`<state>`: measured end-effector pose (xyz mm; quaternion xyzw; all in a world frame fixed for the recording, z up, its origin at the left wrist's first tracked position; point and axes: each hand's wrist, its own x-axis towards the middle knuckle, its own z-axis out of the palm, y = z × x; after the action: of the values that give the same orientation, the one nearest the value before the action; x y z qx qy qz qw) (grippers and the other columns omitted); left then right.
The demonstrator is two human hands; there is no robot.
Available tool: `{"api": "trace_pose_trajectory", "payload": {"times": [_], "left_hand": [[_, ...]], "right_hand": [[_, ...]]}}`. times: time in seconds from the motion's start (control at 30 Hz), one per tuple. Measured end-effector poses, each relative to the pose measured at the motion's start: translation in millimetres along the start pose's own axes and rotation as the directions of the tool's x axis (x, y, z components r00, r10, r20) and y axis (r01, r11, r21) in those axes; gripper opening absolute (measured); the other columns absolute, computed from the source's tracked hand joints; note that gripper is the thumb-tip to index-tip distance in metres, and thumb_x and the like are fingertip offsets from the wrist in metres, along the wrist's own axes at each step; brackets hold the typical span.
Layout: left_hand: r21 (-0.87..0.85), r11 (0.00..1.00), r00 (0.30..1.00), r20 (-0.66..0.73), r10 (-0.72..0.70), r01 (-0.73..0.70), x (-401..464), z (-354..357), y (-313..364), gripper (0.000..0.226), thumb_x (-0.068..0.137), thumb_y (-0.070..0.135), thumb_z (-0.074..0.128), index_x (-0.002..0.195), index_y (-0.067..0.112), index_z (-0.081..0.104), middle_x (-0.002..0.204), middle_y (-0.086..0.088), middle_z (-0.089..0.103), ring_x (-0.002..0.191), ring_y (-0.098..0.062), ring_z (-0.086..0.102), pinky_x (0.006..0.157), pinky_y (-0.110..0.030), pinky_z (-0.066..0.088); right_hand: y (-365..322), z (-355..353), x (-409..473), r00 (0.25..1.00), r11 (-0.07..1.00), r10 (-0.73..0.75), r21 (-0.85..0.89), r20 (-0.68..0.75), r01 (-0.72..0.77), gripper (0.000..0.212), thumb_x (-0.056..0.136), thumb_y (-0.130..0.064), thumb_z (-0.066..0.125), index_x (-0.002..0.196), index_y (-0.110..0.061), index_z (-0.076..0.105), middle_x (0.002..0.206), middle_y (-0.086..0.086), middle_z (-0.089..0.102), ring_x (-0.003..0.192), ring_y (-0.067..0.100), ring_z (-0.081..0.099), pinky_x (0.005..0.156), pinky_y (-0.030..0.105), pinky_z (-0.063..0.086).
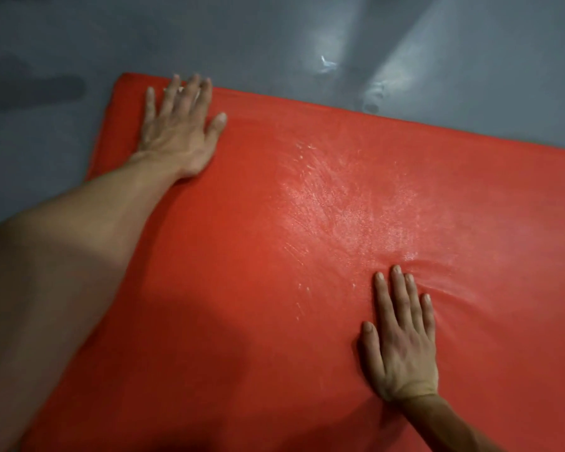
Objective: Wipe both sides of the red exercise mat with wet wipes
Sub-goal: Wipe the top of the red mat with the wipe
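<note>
While both hands [177, 132] [402, 340] press flat, fingers straight, the red mat [307, 223] runs left-right.

The red exercise mat [242, 256] fills most of the frame on a grey floor [274, 37]. The left hand [177, 132] lies flat near the mat's upper-left corner. The right hand [402, 340] presses flat at lower right, wrinkling the cover beside a wet sheen [349, 203].

grey floor [242, 37] showing pale glare streaks upper right, a small white scrap [326, 62] lying in the glare, dark smudge [36, 89] sitting at far left
</note>
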<state>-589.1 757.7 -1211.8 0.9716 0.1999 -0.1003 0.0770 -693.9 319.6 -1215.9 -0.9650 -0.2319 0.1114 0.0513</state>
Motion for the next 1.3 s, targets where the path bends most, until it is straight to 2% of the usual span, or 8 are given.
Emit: {"api": "trace_pose_trajectory", "payload": {"times": [0.23, 0.3, 0.37, 0.47, 0.53, 1.0, 1.17, 1.3], "left_hand": [[-0.106, 0.987, 0.992, 0.042, -0.120, 0.124, -46, -1, -48, 0.069, 0.108, 0.055, 0.018, 0.166, 0.020, 0.001, 0.174, 0.001, -0.007, 0.160, -0.024, -0.010, 0.128, -0.048, -0.006], [-0.120, 0.984, 0.990, 0.049, -0.129, 0.134, -57, 1, -56, 0.069, 0.108, 0.055, 0.018, 0.166, 0.021, 0.000, 0.173, 0.002, -0.009, 0.159, -0.022, -0.011, 0.129, -0.046, -0.006], [-0.116, 0.985, 0.991, 0.047, -0.126, 0.131, -61, 3, -61, 0.069, 0.109, 0.055, 0.018, 0.166, 0.021, -0.001, 0.173, 0.003, -0.010, 0.159, -0.021, -0.012, 0.129, -0.044, -0.006], [-0.133, 0.984, 0.992, 0.041, -0.116, 0.121, -62, 4, -60, 0.068, 0.109, 0.054, 0.019, 0.166, 0.022, -0.001, 0.173, 0.002, -0.010, 0.159, -0.021, -0.012, 0.129, -0.044, -0.005], [-0.124, 0.986, 0.994, 0.014, -0.108, 0.109, -59, 6, -63, 0.068, 0.109, 0.053, 0.021, 0.166, 0.022, -0.001, 0.173, 0.002, -0.010, 0.159, -0.021, -0.011, 0.129, -0.044, -0.005], [-0.210, 0.925, 0.948, 0.056, -0.313, 0.318, 41, -11, -56, 0.074, 0.109, 0.055, 0.019, 0.165, 0.010, 0.003, 0.174, -0.009, 0.000, 0.160, -0.031, -0.004, 0.129, -0.046, -0.001], [-0.023, 0.998, 0.996, 0.056, 0.064, -0.063, 39, -11, 27, 0.074, 0.109, 0.055, 0.018, 0.164, 0.007, 0.008, 0.172, -0.014, 0.012, 0.159, -0.033, 0.005, 0.129, -0.047, -0.002], [0.002, 0.935, 0.931, 0.091, 0.353, -0.354, 25, -6, 62, 0.073, 0.107, 0.058, 0.015, 0.166, 0.015, 0.003, 0.174, -0.005, 0.000, 0.160, -0.026, -0.003, 0.129, -0.045, -0.005]], "right_hand": [[-4, -5, -3, 0.999, 1.000, 0.023, 0.000, -0.035, -0.023, 0.073, 0.093, -0.043, 0.036, 0.160, -0.016, 0.030, 0.167, 0.009, 0.025, 0.154, 0.029, 0.023, 0.123, 0.052, 0.017], [-7, -20, 23, 0.995, 0.999, 0.034, -0.023, -0.096, -0.036, 0.061, 0.092, -0.045, 0.039, 0.140, -0.011, 0.051, 0.142, 0.019, 0.049, 0.127, 0.039, 0.046, 0.107, 0.057, 0.036], [-15, -32, 78, 0.980, 0.996, 0.092, 0.011, -0.176, -0.092, 0.050, 0.094, -0.043, 0.039, 0.128, -0.009, 0.053, 0.131, 0.022, 0.052, 0.115, 0.041, 0.049, 0.101, 0.060, 0.040], [-39, -22, 138, 0.978, 0.985, 0.170, 0.055, -0.121, -0.165, 0.071, 0.099, -0.050, 0.027, 0.159, -0.012, 0.026, 0.168, 0.014, 0.019, 0.155, 0.030, 0.016, 0.125, 0.054, 0.009], [-48, -5, 146, 0.978, 0.985, 0.173, 0.039, -0.120, -0.169, 0.075, 0.100, -0.052, 0.018, 0.163, -0.013, 0.011, 0.172, 0.009, 0.003, 0.158, 0.027, -0.001, 0.127, 0.053, 0.000], [-43, 0, 147, 0.969, 0.983, 0.180, 0.004, -0.169, -0.182, 0.074, 0.100, -0.049, 0.021, 0.164, -0.014, 0.011, 0.172, 0.008, 0.001, 0.158, 0.026, -0.003, 0.127, 0.053, 0.001], [-43, 0, 146, 0.971, 0.985, 0.174, 0.008, -0.165, -0.175, 0.074, 0.100, -0.049, 0.022, 0.164, -0.014, 0.010, 0.172, 0.008, 0.001, 0.158, 0.025, -0.004, 0.127, 0.053, 0.000], [-44, -2, 147, 0.970, 0.984, 0.175, 0.013, -0.169, -0.176, 0.074, 0.099, -0.049, 0.022, 0.164, -0.014, 0.010, 0.172, 0.008, 0.001, 0.158, 0.025, -0.004, 0.126, 0.054, 0.001]]}}
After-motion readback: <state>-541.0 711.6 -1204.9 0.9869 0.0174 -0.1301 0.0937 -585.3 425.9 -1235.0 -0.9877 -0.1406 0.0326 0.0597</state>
